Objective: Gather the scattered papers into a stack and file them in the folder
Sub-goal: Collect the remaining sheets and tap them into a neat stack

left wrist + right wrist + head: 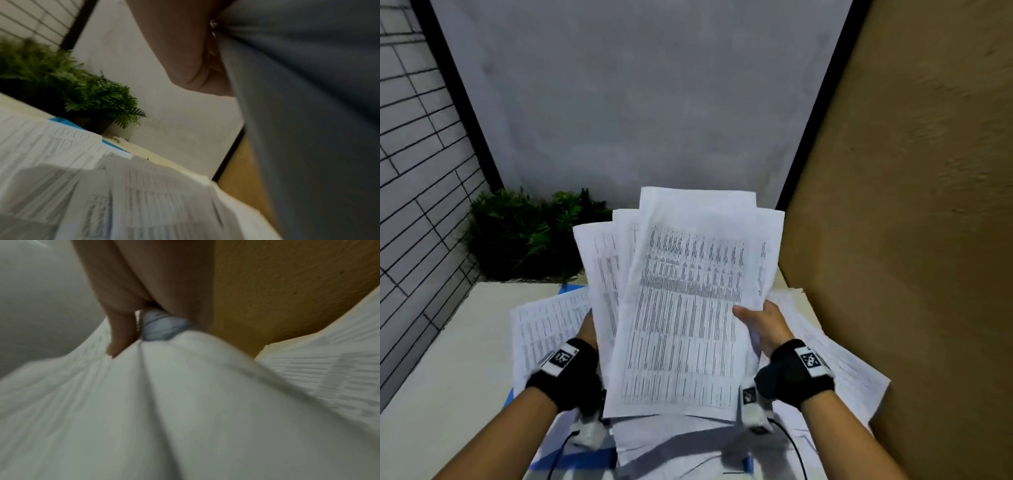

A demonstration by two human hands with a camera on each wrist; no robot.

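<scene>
A fanned bundle of printed papers [685, 301] is held upright above the table. My right hand [756, 320] pinches its right edge, thumb on the printed front. My left hand [588, 325] holds the left edge and is mostly hidden behind the sheets. In the left wrist view my left hand [179, 48] lies against the grey back of the bundle [308, 113]. In the right wrist view my right hand's fingers [123, 313] pinch the creased sheets [185, 402]. Loose papers [544, 325] remain on the table over a blue folder [571, 459], and more sheets [835, 359] lie to the right.
A green potted plant [527, 233] stands at the table's back left corner. A brown wall [911, 205] runs close along the right side, and a grey wall [637, 102] is behind. The cream table [448, 342] extends to the left.
</scene>
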